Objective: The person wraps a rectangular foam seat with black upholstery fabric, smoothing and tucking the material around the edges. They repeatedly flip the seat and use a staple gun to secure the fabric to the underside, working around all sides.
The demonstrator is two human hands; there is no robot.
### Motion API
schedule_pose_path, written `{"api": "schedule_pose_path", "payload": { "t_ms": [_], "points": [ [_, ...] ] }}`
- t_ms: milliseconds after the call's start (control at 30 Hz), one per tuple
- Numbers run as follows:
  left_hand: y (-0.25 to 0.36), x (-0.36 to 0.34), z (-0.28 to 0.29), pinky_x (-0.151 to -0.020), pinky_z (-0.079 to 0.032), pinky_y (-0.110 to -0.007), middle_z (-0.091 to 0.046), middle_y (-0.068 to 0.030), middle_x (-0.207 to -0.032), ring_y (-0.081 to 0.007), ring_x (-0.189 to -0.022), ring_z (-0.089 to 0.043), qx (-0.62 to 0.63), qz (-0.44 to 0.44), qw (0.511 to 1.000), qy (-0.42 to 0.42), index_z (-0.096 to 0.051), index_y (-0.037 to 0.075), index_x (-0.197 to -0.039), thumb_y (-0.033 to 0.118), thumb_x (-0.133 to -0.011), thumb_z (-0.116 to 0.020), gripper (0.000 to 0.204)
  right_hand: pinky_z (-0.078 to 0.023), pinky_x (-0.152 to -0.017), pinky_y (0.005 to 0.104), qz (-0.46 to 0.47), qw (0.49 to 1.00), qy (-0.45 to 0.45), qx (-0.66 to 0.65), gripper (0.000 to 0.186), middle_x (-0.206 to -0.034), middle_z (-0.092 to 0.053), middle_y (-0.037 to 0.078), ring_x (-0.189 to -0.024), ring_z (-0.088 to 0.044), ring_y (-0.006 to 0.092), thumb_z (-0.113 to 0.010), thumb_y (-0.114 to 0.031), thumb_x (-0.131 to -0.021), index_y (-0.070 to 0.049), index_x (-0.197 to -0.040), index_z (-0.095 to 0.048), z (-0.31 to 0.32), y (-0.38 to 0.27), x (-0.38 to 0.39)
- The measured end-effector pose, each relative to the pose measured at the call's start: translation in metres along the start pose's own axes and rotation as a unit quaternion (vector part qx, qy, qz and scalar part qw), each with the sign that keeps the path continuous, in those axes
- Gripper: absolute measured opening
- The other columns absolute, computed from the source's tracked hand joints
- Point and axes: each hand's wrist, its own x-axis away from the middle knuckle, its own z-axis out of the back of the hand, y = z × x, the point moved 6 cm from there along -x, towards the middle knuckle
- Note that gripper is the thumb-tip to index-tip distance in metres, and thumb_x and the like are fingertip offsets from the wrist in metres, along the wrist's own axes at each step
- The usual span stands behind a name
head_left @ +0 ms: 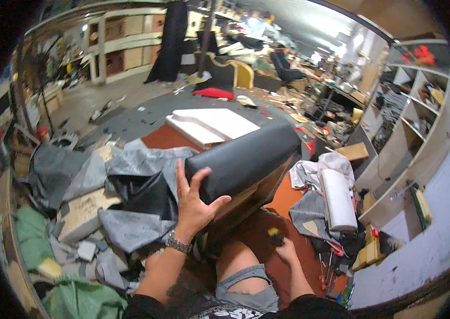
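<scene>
A long black upholstered piece (246,157) with a rounded top and a bare brown underside leans tilted in front of me, above my knee. My left hand (196,196) is at its near left end, fingers spread and thumb out; whether the palm presses on it I cannot tell. A watch circles that wrist. Low on the right, beside my leg, my right hand (287,251) is closed around a small dark tool with a yellow end (274,234). The tool's exact kind is too small and blurred to make out. Behind the upholstered piece lie white foam slabs (214,125).
Black and grey material scraps (140,223) are heaped on the left, near green sacks (31,236). To the right lie a white padded piece (337,199), red-handled scissors (336,248) and screwdrivers (323,274). A compartmented shelf (395,154) stands along the right wall.
</scene>
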Motion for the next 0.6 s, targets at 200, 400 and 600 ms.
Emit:
{"api": "schedule_pose_path", "payload": {
  "t_ms": [200, 400, 600],
  "points": [
    [0.022, 0.001, -0.013, -0.122, -0.031, -0.055, -0.018, -0.0373, -0.161, -0.0562, -0.146, -0.033, 0.077, 0.066, 0.994, -0.030, -0.043, 0.023, -0.152, 0.028, -0.078, -0.089, 0.087, -0.057, -0.088, 0.0486, -0.022, 0.977, -0.008, 0.214, 0.052, -0.102, -0.078, 0.017, -0.100, -0.074, 0.0397, -0.076, -0.045, -0.088, -0.006, -0.123, -0.072, -0.005, 0.150, 0.074],
    [0.042, 0.046, -0.005, -0.122, -0.034, -0.053, -0.014, -0.0346, -0.163, -0.0554, -0.147, -0.033, 0.129, 0.065, 0.988, -0.063, -0.043, 0.017, -0.150, 0.017, -0.081, -0.084, 0.080, -0.050, -0.058, 0.0340, -0.067, 0.900, 0.055, -0.426, 0.039, -0.094, -0.068, 0.008, -0.070, -0.066, 0.0212, -0.061, -0.046, -0.107, -0.009, -0.118, -0.063, 0.043, -0.051, -0.036],
    [0.017, 0.066, 0.044, -0.119, -0.037, -0.046, -0.029, -0.0264, -0.165, -0.0354, -0.150, -0.037, 0.226, 0.080, 0.967, -0.090, -0.013, 0.008, -0.167, 0.007, -0.082, -0.081, 0.109, -0.055, -0.077, 0.0372, -0.036, 0.689, 0.089, -0.718, 0.053, -0.107, -0.065, 0.001, -0.085, -0.063, 0.0189, -0.075, -0.064, -0.092, -0.017, -0.115, -0.062, 0.055, -0.192, -0.026]
  ]
}}
